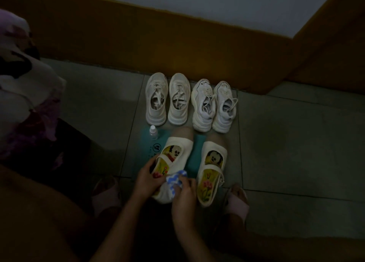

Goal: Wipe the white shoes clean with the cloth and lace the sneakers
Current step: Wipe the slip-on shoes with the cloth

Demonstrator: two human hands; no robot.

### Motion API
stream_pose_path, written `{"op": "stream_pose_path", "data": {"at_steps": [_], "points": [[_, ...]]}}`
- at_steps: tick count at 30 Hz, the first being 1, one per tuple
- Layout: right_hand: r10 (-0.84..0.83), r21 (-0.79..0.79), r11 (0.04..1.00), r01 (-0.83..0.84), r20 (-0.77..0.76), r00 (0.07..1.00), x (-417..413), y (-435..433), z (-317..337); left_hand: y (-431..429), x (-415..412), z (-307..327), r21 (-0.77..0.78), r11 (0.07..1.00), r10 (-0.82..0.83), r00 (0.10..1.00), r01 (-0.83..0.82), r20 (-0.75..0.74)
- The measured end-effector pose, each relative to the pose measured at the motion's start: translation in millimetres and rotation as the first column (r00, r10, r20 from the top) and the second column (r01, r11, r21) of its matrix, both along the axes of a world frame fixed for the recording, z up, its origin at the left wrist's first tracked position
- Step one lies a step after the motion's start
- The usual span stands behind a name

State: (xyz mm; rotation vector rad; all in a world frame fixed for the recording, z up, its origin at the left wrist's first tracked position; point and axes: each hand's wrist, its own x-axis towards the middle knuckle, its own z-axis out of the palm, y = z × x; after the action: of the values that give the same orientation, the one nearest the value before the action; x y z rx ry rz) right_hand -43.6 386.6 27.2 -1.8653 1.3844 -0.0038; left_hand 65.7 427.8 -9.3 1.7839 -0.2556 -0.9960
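Note:
Two white strap shoes with cartoon insoles lie on the floor in front of me. My left hand (149,179) grips the left strap shoe (178,146) at its opening, fingers inside. My right hand (184,197) presses a blue-and-white cloth (175,179) against that shoe's heel side. The right strap shoe (212,167) lies untouched beside it. Farther back stand two pairs of white sneakers, the left pair (166,99) and the right pair (214,106), with loose laces.
A small clear bottle (153,132) stands on a teal mat (194,157) under the shoes. My feet in pink slippers (236,201) flank the shoes. A patterned fabric bundle (25,88) sits at left. An orange-brown wall base (177,44) runs behind the sneakers.

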Motion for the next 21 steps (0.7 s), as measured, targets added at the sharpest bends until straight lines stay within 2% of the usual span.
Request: {"op": "stream_pose_path", "data": {"at_steps": [6,12,15,18,21], "points": [[0.016,0.128,0.991,-0.036,0.155,0.988,-28,23,6,-3,-3,1,0.002,0.999,0.036,0.999,-0.036,0.017],[0.026,0.217,0.973,-0.076,0.224,0.974,-38,44,10,-6,-5,0,-0.003,0.999,0.05,0.998,-0.05,0.029],[-0.206,0.367,0.925,0.094,0.279,0.938,-35,36,15,-9,-8,1,0.009,1.0,0.027,0.999,-0.028,0.035],[-0.437,0.479,0.844,0.242,0.353,0.827,-32,10,33,-12,-14,-3,0.036,0.999,-0.019,0.996,0.016,0.087],[-0.542,0.548,0.789,0.277,0.409,0.734,-26,-25,47,-13,-19,-4,0.161,0.984,-0.109,0.969,0.074,0.22]]}}
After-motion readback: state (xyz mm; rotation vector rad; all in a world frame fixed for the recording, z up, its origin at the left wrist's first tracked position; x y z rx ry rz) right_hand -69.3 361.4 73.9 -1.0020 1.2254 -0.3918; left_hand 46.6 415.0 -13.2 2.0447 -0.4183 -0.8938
